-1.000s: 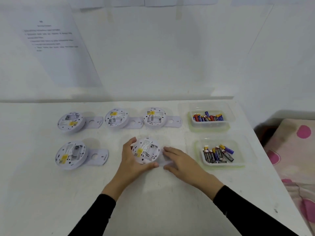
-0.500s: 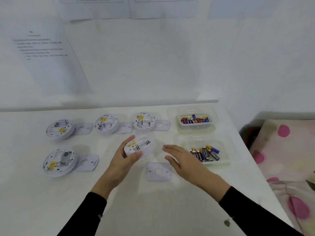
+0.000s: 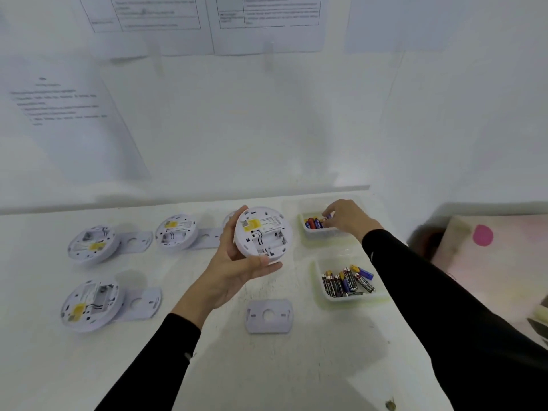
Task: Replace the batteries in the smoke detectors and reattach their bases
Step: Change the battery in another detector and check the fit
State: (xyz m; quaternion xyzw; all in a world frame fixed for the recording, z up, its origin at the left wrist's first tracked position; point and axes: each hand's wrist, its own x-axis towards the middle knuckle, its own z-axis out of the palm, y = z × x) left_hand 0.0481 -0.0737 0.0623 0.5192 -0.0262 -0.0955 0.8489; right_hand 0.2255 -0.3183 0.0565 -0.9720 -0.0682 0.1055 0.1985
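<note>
My left hand (image 3: 234, 269) holds a round white smoke detector (image 3: 264, 232) up above the table, its back toward me and its battery bay open with no batteries in it. A loose base plate (image 3: 269, 315) lies flat on the table below it. My right hand (image 3: 348, 216) reaches into the far tray (image 3: 321, 234), fingers bent down over the coloured batteries (image 3: 312, 223); whether it pinches one I cannot tell. A nearer tray (image 3: 321, 295) holds several dark batteries (image 3: 347, 281).
Three more open detectors (image 3: 92, 246) (image 3: 176, 232) (image 3: 90, 304) lie at the left, each beside its base plate (image 3: 135, 241); another is mostly hidden behind the held one. Printed sheets (image 3: 160, 13) hang on the wall. A pink-dotted fabric (image 3: 483, 235) lies beyond the table's right edge.
My left hand has lifted the detector off its base plate and turned its back toward me. My right hand has moved from the table's middle to the far battery tray.
</note>
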